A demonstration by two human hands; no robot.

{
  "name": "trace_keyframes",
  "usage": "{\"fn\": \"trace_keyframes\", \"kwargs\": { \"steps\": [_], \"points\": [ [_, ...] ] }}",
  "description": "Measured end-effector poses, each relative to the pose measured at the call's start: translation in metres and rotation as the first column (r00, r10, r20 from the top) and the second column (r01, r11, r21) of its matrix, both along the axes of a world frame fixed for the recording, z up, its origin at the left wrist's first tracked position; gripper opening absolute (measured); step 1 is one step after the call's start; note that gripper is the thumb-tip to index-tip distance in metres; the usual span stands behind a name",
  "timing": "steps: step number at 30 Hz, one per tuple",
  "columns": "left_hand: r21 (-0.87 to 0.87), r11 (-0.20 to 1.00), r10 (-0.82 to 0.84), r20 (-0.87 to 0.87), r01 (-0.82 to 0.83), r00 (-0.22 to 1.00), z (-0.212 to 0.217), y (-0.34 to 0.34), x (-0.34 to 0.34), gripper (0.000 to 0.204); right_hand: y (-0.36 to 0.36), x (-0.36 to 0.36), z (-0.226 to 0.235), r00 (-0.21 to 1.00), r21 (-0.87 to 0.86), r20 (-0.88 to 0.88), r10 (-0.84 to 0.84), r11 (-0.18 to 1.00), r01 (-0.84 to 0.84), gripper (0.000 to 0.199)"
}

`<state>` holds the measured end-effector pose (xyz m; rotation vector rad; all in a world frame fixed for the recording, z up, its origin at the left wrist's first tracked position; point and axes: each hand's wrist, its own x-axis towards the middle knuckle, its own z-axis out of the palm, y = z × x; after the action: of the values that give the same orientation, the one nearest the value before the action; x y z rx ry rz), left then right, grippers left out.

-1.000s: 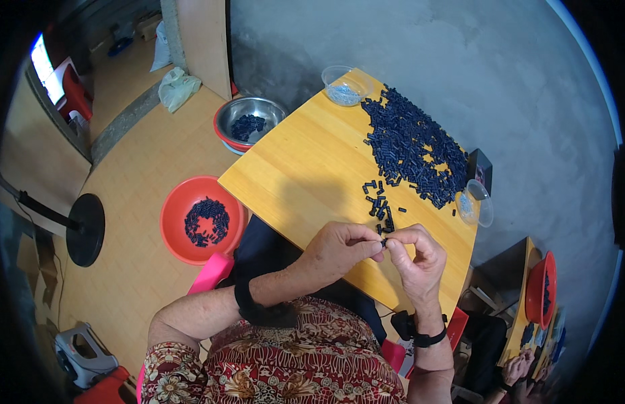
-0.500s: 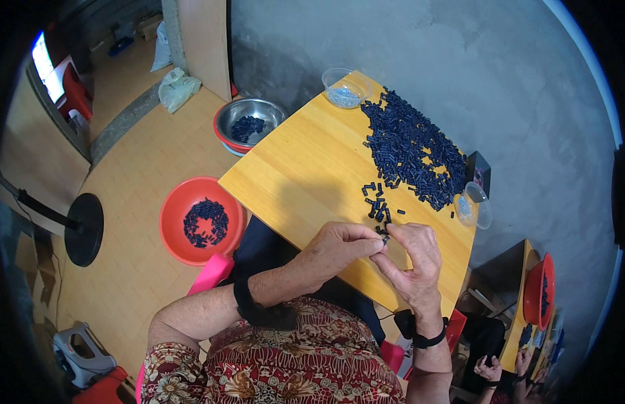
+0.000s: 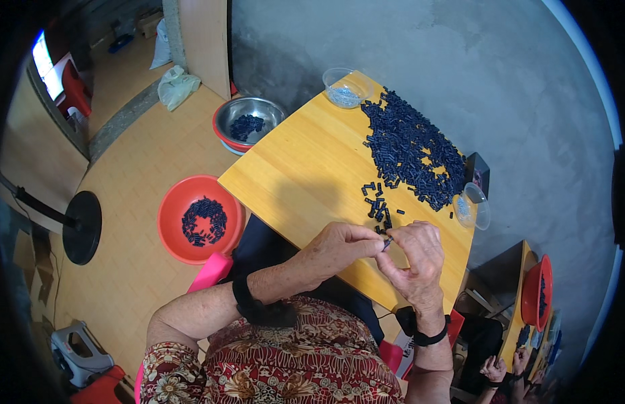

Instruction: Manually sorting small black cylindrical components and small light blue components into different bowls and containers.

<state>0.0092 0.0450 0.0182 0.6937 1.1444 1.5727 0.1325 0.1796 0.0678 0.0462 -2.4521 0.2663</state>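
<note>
hands: left hand and right hand are meeting fingertip to fingertip over the near edge of the tabletop, both pinching one small dark piece
grip: fingers of both hands are closing on that piece; what each hand is doing to it is too small to tell
piece position: sitting between the two hands, just above the tabletop, slightly nearer the right hand's thumb side
piece axis: looks short and stubby, lying roughly along the line joining the hands; exact tilt unclear
piece look: dark blue-black, tube-like, same as the loose ones
nearest stock: small scatter of dark pieces is lying just beyond the fingertips, away from the body; right hand is marginally nearer
main pile: spreading further back toward the far right corner, well apart from the hands
clear cups: clear cup at the right edge beside the pile, second clear cup at the far corner
floor: red basin and steel bowl, each holding dark pieces, on the person's left
</note>
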Motion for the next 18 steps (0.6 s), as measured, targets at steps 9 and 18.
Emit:
{"fn": "trace_keyframes", "kwargs": {
  "steps": [9, 18],
  "points": [
    [0.003, 0.999, 0.05, -0.006, -0.05, 0.999, -0.001, -0.001, 0.001, 0.019, 0.004, 0.006, 0.011, 0.982, -0.19, 0.164, 0.097, 0.98, -0.065, 0.026],
    [0.041, 0.998, 0.043, -0.036, -0.042, 0.998, 0.001, -0.001, 0.002, 0.017, 0.001, 0.003, -0.002, 0.991, -0.517, 0.116, 0.062, 0.856, 0.007, 0.011]
  ]
}}
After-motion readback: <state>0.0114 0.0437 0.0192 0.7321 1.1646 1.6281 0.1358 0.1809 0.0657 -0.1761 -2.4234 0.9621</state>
